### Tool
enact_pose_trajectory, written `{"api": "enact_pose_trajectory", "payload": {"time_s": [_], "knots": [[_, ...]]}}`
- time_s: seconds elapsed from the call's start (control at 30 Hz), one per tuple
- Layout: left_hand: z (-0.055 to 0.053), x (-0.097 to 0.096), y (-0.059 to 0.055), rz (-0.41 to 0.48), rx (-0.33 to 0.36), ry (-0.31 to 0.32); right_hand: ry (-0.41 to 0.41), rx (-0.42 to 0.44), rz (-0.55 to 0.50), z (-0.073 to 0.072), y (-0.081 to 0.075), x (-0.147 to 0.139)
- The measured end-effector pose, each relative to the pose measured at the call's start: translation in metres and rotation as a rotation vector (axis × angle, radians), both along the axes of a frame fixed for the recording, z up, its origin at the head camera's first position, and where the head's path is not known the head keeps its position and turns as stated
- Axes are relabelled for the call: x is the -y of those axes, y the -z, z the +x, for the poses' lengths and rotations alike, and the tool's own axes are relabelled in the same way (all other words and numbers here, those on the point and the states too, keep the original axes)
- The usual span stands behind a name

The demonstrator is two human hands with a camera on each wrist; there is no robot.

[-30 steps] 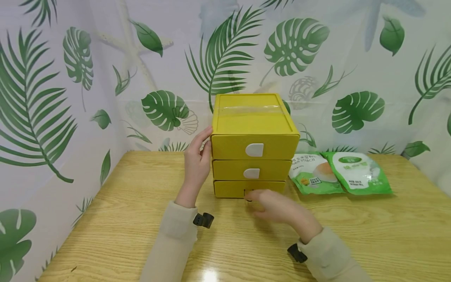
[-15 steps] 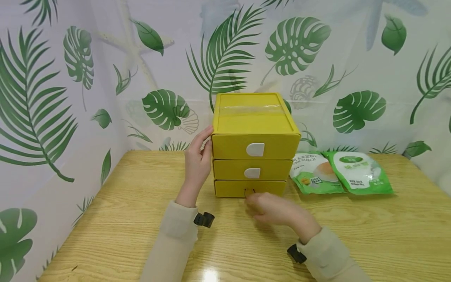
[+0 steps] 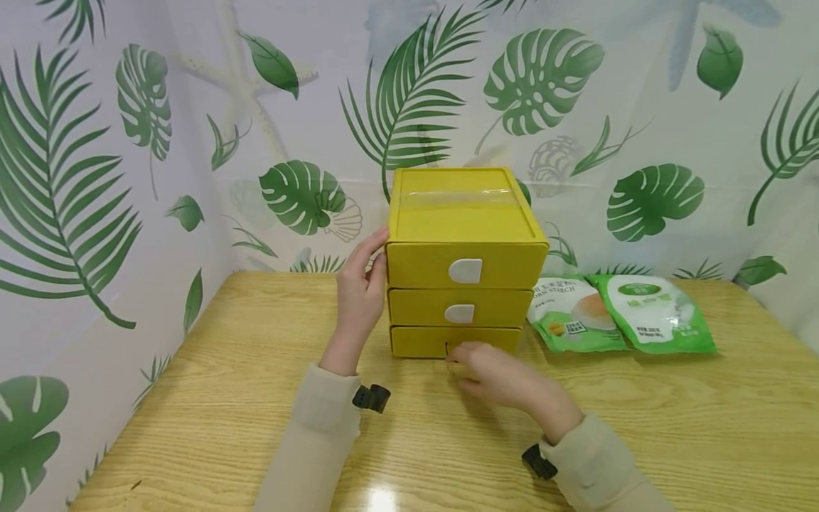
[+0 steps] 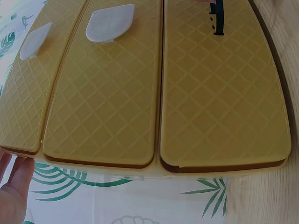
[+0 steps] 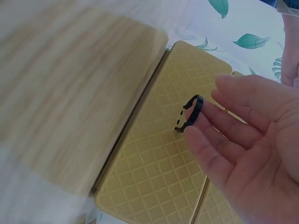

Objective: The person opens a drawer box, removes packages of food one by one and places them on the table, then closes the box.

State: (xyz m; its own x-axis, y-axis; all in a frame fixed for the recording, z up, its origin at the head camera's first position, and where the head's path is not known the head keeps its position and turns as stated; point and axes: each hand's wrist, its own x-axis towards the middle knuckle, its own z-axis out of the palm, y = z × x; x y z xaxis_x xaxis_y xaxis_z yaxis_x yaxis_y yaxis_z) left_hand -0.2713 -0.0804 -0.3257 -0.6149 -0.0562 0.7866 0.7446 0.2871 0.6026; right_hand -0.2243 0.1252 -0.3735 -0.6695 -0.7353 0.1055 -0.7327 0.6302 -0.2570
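A yellow three-drawer cabinet (image 3: 461, 220) stands on the table with all its drawers flush. My left hand (image 3: 360, 291) rests along the cabinet's left side, its fingertips near the upper front corner. At the bottom drawer (image 3: 416, 342) is my right hand (image 3: 502, 373), palm turned inward. In the right wrist view its fingers curl at a black loop handle (image 5: 198, 111), with a fingertip showing inside the loop. The left wrist view shows the same loop (image 4: 219, 18) at the top. White tab handles (image 3: 466, 271) mark the two upper drawers.
Right of the cabinet lie two green-and-white bags, one a corn starch bag (image 3: 576, 316), the other (image 3: 659, 313) overlapping its edge. Clear tape (image 3: 457, 195) crosses the cabinet top. A leaf-printed cloth (image 3: 294, 128) hangs behind the wooden table (image 3: 256, 370).
My right hand has dipped slightly below the black loop, then come back up to it. The left hand stays at the cabinet's side, and the drawers look unmoved.
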Motion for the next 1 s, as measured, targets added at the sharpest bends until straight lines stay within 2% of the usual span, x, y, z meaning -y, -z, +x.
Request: {"api": "enact_pose_trajectory", "payload": {"time_s": [0.1, 0.6, 1.0], "knots": [[0.0, 0.0, 0.0, -0.002, -0.007, 0.0, 0.018, 0.022, 0.01, 0.001, -0.002, 0.001], [-0.001, -0.001, 0.0, 0.021, 0.008, 0.014, 0.007, 0.042, 0.057, 0.014, -0.011, 0.0], [-0.001, 0.001, -0.001, 0.001, -0.002, 0.011, -0.036, 0.046, 0.044, 0.027, -0.011, -0.002]]}}
